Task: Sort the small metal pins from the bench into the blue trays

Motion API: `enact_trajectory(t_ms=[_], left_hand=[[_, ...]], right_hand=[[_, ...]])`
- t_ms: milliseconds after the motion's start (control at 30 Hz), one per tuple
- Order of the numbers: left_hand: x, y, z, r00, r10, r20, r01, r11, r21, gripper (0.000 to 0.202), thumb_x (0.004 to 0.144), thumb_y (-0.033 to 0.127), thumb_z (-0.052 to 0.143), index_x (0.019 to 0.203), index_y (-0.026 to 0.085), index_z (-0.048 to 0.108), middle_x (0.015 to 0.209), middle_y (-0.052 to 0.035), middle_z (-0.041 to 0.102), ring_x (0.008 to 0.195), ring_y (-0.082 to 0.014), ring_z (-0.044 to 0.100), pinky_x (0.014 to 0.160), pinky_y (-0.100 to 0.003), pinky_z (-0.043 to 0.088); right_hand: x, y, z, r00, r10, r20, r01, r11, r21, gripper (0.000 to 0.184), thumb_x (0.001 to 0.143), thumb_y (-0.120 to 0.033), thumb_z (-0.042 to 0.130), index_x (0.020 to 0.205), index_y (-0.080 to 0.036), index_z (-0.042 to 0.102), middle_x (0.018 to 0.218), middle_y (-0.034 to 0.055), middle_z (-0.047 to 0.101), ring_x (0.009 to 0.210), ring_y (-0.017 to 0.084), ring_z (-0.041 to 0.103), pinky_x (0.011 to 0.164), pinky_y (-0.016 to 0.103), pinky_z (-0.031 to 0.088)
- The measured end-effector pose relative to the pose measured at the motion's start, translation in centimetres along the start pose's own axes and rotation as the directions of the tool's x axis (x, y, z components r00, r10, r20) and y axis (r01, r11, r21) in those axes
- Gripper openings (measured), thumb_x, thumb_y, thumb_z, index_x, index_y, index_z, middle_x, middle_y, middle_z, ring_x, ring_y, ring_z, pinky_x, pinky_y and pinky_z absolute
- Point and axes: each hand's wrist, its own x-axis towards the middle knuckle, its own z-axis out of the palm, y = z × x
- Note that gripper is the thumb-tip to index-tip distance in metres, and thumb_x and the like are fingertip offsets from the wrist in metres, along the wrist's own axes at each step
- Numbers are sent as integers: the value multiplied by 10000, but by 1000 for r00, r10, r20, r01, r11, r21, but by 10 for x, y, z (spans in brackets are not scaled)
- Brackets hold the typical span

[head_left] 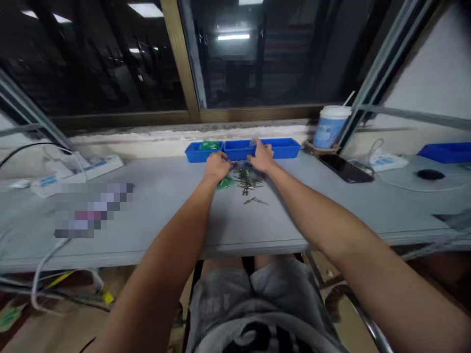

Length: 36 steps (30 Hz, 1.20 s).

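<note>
Both my arms reach far forward over a grey table (165, 215). My left hand (216, 165) is curled, fingers closed, by a small green piece (225, 183) and the edge of a pile of small dark metal parts (247, 180). What it holds is hidden. My right hand (262, 156) rests over the far side of the pile, just in front of a blue tray (283, 147). Its fingers are bent and blurred. Two loose metal pieces (254, 200) lie nearer to me.
A second blue tray (196, 153) with green items stands left of the first. A cup with a straw (330, 126), a dark phone (345, 168), a power strip (83, 171), cables and another blue tray (447, 152) share the table. A window is behind.
</note>
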Motion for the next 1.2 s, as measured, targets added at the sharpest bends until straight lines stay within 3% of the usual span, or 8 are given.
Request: enact_trajectory(t_ms=[167,333,533,667,800,967,1200], left_hand=[[-1,-1,4,1000,20,11,-20,999,32,263,806,207,605,1047,153,695,1190,-168,648,1140,-294,599,1001,-382,446],[1,-3,5,998,60,31,-62,997,47,265,814,223,597,1051,150,692,1202,-204,626,1137,-335,588,997,-456,440],[-3,-8,10,962,229,147,-235,972,25,335,881,381,546,1078,152,692,1150,-172,684,1108,-313,612,992,-421,451],[-6,-12,14,923,298,244,-318,947,44,334,921,352,467,1075,175,704,1107,-135,719,1054,-288,645,954,-391,477],[-7,-12,15,912,301,279,-331,941,67,359,906,240,435,1148,169,689,1219,-142,688,1124,-298,630,992,-400,461],[-7,-9,12,909,297,292,-335,938,87,395,878,171,437,1192,147,674,1239,-142,680,1157,-289,623,1023,-390,448],[-8,-6,9,904,295,310,-334,939,80,412,860,165,472,1219,158,673,1245,-125,683,1169,-285,621,1028,-381,452]], right_hand=[[-1,5,4,999,-25,42,24,999,21,656,767,-299,632,1381,-203,419,1364,162,526,1267,391,425,1009,575,372],[3,13,6,999,-16,-38,17,999,29,722,737,-295,665,1408,-186,423,1520,157,377,1330,418,343,1039,592,344],[0,12,4,986,-122,-116,132,988,84,469,776,-231,607,1241,-176,573,1331,144,555,1256,333,435,1037,516,370],[-10,0,7,957,-287,43,285,957,45,309,788,-319,640,1056,-169,673,1129,125,645,1134,295,522,1014,460,391],[-21,-11,9,921,-310,235,329,943,-49,336,801,-399,656,1034,-166,723,1113,144,663,1097,307,556,949,413,422],[-27,-18,3,904,-342,257,352,936,7,239,838,-318,639,982,-162,748,987,105,725,953,246,635,830,317,444],[-28,-17,-3,915,-336,225,320,942,105,247,778,-346,726,946,-165,743,919,76,740,839,192,642,736,271,436]])
